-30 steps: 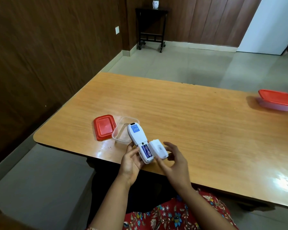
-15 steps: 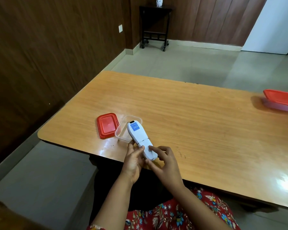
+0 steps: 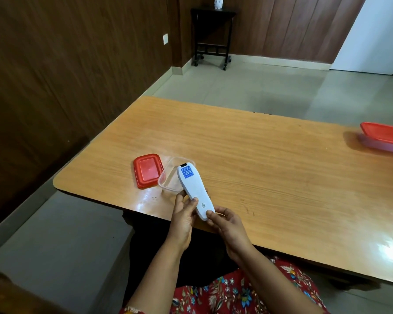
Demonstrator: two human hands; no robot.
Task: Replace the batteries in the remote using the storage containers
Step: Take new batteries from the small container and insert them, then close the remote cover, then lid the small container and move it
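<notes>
The remote [image 3: 194, 191] is held back side up just above the near edge of the table [image 3: 270, 166], its far end pointing over the open clear container [image 3: 168, 182]. The left hand [image 3: 183, 214] wraps its narrow middle, thumb lying on the back. The right hand [image 3: 229, 225] pinches the near end with curled fingertips. The battery cover looks seated flush.

The remote is likely light and stiff, with a smooth plastic shell that could slip. The long side edges near the middle are the safest hold, leaving the cover panel free.

A red lid [image 3: 146, 169] lies just left of the open container. A second, closed container [image 3: 383, 138] sits far right, well apart.
</notes>
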